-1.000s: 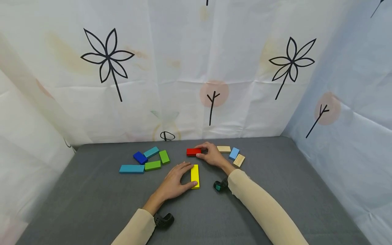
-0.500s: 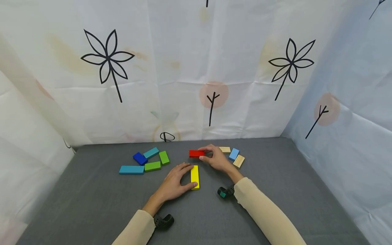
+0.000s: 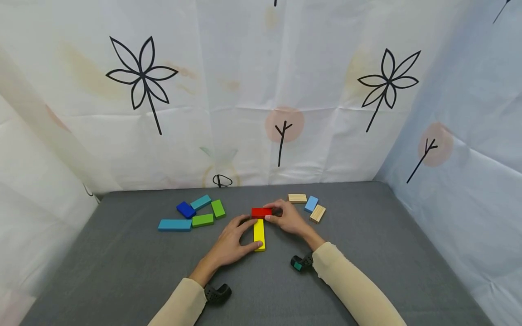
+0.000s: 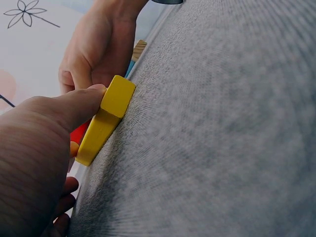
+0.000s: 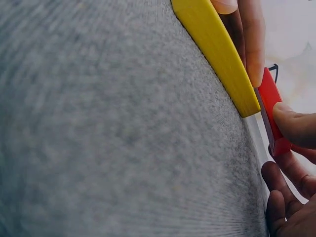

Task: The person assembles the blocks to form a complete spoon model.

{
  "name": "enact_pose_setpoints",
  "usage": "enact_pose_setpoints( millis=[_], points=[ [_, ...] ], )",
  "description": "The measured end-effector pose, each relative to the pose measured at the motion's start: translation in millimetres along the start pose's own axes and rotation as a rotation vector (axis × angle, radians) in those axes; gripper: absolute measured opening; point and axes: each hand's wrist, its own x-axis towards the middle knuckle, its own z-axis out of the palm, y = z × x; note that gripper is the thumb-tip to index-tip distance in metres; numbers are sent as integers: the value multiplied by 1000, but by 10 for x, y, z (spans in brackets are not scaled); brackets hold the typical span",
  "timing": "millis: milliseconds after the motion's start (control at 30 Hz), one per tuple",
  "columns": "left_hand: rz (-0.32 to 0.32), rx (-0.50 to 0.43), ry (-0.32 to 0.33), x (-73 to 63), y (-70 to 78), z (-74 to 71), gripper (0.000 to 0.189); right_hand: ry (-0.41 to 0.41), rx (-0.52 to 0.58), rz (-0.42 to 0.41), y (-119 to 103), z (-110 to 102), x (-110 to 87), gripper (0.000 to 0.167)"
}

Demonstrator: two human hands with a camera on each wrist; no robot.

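From your head, you see your left hand [image 3: 232, 242] spread wide, holding the yellow block [image 3: 259, 235] with thumb and finger at its two ends. Your right hand [image 3: 287, 219] pinches the right end of the red block [image 3: 257, 213], which sits crosswise just past the yellow one's far end. On the gray table [image 3: 142, 271] count ten blocks: one yellow, one red, two green blocks [image 3: 202, 220], two teal blocks [image 3: 174, 225], one dark blue block [image 3: 186, 209], two plain wood blocks [image 3: 297, 198] and one light blue block [image 3: 311, 203].

From your left wrist, your thumb presses one end of the one yellow block. A bit of the one red block shows behind it.

From your right wrist, your thumb is on one side of the one red block and a finger is on the other, a narrow grip. You can't tell if red touches yellow.
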Motion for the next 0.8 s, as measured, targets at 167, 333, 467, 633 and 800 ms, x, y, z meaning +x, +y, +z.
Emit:
enact_pose_setpoints(
  millis=[167, 333, 467, 633, 800],
  points=[
    [-14, -12, -3, 3, 6, -10, 70, -14, -17, 5, -18, 15, 38, 33],
    [-18, -4, -5, 8, 1, -14, 70, -28, -31, -9, -35, 26, 71, 33],
    [-14, 1, -5, 8, -1, -16, 70, -38, -45, -27, -37, 37, 83, 33],
    [-5, 2, -2, 1, -2, -15, 69, -52, -52, -17, -29, 47, 87, 32],
    [29, 7, 3, 2, -13, -11, 69, -69, -51, 3, -26, 48, 84, 32]
  ],
)
